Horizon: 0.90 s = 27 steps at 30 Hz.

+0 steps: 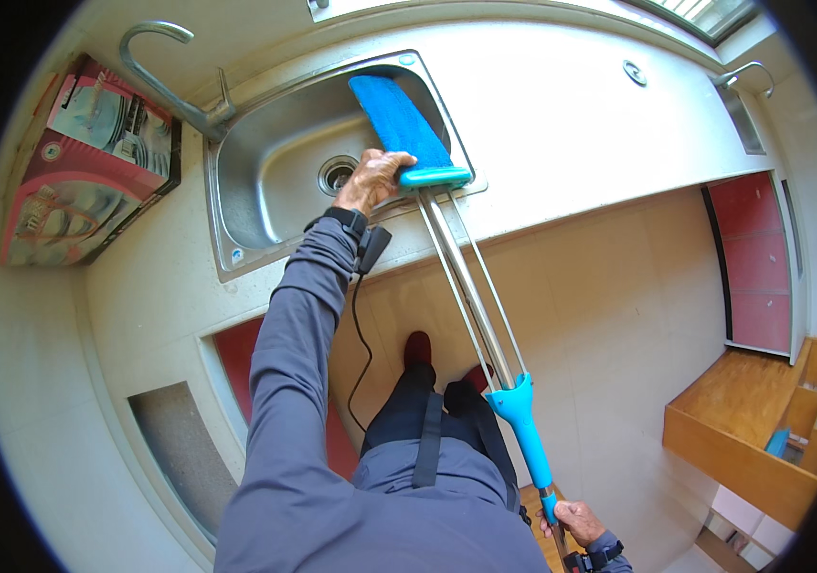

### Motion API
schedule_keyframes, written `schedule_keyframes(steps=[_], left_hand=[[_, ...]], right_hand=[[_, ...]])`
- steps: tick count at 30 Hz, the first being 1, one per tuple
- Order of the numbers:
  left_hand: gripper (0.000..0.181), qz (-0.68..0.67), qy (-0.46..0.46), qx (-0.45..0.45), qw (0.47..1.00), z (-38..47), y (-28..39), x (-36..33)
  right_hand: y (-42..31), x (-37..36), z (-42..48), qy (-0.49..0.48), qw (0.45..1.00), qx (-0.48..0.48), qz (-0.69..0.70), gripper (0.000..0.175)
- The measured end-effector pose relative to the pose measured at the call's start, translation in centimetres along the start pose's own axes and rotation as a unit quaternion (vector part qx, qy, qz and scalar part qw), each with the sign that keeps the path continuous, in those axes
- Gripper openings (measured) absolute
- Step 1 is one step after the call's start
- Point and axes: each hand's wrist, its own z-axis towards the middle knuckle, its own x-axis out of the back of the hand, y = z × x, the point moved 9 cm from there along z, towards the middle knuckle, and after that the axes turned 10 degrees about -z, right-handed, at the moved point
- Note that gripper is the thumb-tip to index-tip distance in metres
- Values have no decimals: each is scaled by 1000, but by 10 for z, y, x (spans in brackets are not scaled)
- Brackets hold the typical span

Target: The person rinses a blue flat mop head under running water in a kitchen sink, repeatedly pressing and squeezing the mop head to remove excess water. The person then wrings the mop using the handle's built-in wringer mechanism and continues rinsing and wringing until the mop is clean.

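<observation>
A flat mop lies slantwise over the sink's front edge, its blue cloth pad (402,122) partly inside the stainless steel sink (272,179). My left hand (376,177) grips the left end of the turquoise plastic mop head (435,177), with the thumb on the pad's edge. From the head a metal pole (469,286), flanked by two thin rods, runs down to a turquoise sleeve (528,430). Below that sleeve, my right hand (574,521) is closed around the pole. The drain (338,174) shows just beyond my left hand.
A curved metal faucet (172,79) rises at the sink's back left, near a printed dishware box (93,172). The white countertop (544,122) extends right. A wooden cabinet (730,422) and red-fronted drawers (750,265) stand at the right. A black cable (362,344) hangs from my left wrist.
</observation>
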Motion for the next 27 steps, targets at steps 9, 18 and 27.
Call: schedule_keyframes(steps=[9, 18, 27], left_hand=[[37, -140, -36, -95, 985, -55, 1, -19], [46, -142, -41, -99, 984, -66, 23, -47], [37, -131, -28, -112, 985, -5, 64, -41]], right_hand=[[-9, 45, 45, -15, 999, 10, -41, 48], [-73, 63, 76, 32, 993, 91, -67, 46], [-127, 38, 83, 73, 987, 141, 0, 46]])
